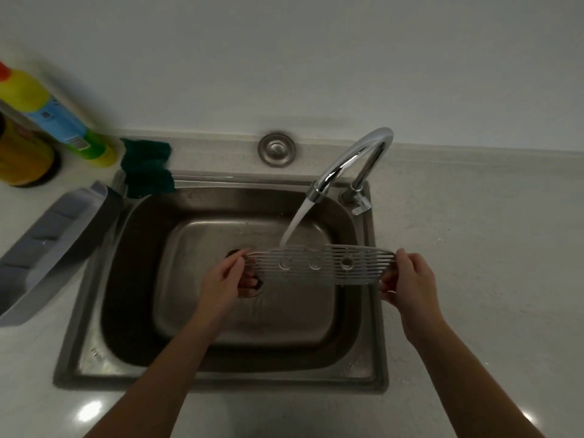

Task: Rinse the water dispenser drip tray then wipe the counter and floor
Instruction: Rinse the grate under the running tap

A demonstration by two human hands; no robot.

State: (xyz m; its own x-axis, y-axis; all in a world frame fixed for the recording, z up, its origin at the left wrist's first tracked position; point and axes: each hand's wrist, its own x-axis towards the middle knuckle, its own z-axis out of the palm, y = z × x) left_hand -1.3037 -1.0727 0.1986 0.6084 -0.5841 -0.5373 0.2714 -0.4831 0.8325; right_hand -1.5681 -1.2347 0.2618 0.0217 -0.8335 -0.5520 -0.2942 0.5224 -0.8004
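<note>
Drip tray grate [320, 263] is gripped at both ends by left hand [226, 279] and right hand [407, 279], over sink [221, 379] under faucet [354, 159] stream. Tray base [53, 245], green cloth [147, 167], bottles [53, 115] are left on table [474, 248].

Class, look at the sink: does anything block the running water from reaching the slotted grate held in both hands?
Nothing visible does. The stream falls from the faucet straight onto the grate.
</note>
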